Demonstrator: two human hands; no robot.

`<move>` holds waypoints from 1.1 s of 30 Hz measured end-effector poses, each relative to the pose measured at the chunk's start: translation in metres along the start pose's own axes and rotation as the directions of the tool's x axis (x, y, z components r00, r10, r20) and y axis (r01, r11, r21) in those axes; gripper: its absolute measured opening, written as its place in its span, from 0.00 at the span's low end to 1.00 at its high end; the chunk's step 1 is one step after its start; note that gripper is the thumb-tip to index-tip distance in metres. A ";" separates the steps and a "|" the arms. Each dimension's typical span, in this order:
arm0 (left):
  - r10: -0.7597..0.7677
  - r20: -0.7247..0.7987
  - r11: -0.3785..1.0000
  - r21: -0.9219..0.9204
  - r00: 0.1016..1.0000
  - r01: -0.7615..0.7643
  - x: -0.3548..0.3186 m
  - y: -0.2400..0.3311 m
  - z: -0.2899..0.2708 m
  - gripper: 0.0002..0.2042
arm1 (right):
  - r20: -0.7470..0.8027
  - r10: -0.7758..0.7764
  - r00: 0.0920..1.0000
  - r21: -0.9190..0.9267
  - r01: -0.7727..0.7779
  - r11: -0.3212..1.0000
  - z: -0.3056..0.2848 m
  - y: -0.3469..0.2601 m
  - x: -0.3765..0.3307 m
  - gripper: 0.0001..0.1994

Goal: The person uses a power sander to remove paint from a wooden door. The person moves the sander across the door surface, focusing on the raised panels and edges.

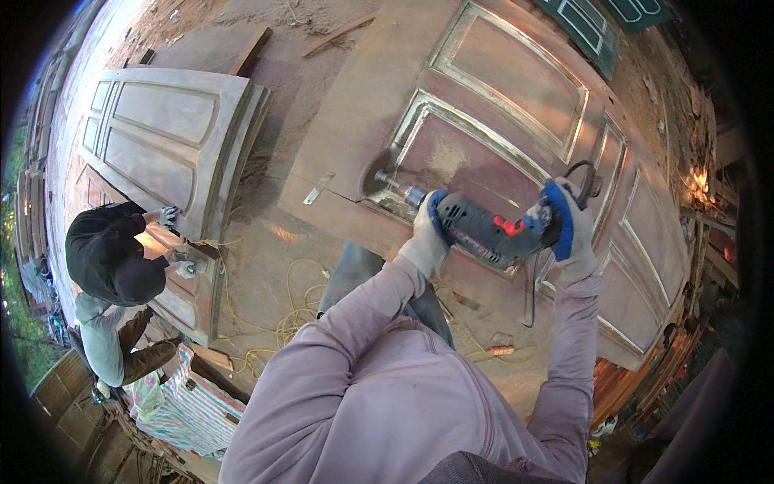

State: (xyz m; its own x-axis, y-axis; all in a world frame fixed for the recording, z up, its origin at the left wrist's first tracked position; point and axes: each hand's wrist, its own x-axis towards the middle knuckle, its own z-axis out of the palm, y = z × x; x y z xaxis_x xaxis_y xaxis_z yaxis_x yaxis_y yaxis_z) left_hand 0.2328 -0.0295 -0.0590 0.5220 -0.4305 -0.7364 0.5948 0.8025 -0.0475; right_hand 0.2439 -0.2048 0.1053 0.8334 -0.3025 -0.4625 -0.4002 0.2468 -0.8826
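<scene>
A dark grey corded power drill (477,231) with a red trigger area lies across both my gloved hands. My left hand (428,235), in a white and blue glove, wraps round the drill's front end behind the chuck. My right hand (571,230), gloved likewise, closes round the rear handle. From the chuck a metal shaft runs to a blurred round attachment (376,176). That attachment is over the corner of a recessed panel on a large brown panelled door (359,121). The panel mouldings look pale and scuffed. Whether the attachment touches the wood I cannot tell.
At the left a co-worker (121,250) in a dark hood and gloves bends over stacked panelled doors (161,121). Yellow cord (294,323) lies tangled on the ground. A metal plate (318,189) sits on the door's left part. A small fire (698,185) burns at the far right.
</scene>
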 end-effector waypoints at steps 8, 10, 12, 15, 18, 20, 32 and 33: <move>0.085 0.121 0.996 0.017 0.989 -0.088 0.087 0.016 0.046 0.08 | 0.029 -0.141 0.990 0.078 0.138 0.987 -0.002 -0.020 0.036 0.05; 0.091 0.207 0.995 -0.068 0.974 -0.079 0.073 0.013 0.034 0.06 | 0.001 -0.134 0.991 0.137 0.132 0.982 0.000 -0.008 0.022 0.05; 0.101 0.101 0.994 -0.043 0.990 -0.097 0.052 0.010 0.014 0.06 | 0.000 -0.140 0.990 0.164 0.138 0.977 -0.001 0.007 0.004 0.05; 0.146 0.047 0.989 0.016 0.988 -0.147 0.020 0.003 -0.021 0.06 | 0.011 -0.113 0.993 0.144 0.111 0.983 -0.007 0.033 -0.023 0.04; 0.136 -0.054 0.991 0.009 0.989 -0.135 0.003 -0.007 -0.047 0.07 | 0.147 -0.035 0.989 0.233 0.000 0.972 -0.014 0.049 -0.036 0.05; 0.115 -0.077 0.993 -0.020 0.990 -0.117 0.003 -0.012 -0.054 0.08 | 0.193 -0.050 0.980 0.171 0.017 0.985 -0.017 0.051 -0.037 0.05; 0.290 0.164 0.949 -0.181 0.943 -0.260 0.026 -0.032 -0.031 0.12 | 0.346 0.000 0.938 -0.026 0.010 1.000 -0.014 0.009 0.010 0.06; 0.265 0.144 0.959 -0.147 0.954 -0.244 0.025 -0.031 -0.032 0.12 | 0.314 -0.028 0.949 0.000 0.030 1.000 -0.015 0.012 0.007 0.07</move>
State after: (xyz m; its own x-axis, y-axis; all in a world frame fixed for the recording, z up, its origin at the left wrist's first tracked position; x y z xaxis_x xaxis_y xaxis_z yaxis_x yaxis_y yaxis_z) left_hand 0.2084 -0.0519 -0.0975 0.7432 -0.2577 -0.6175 0.3529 0.9350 0.0346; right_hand 0.2397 -0.2178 0.0902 0.9218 -0.0052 -0.3876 -0.3754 0.2375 -0.8959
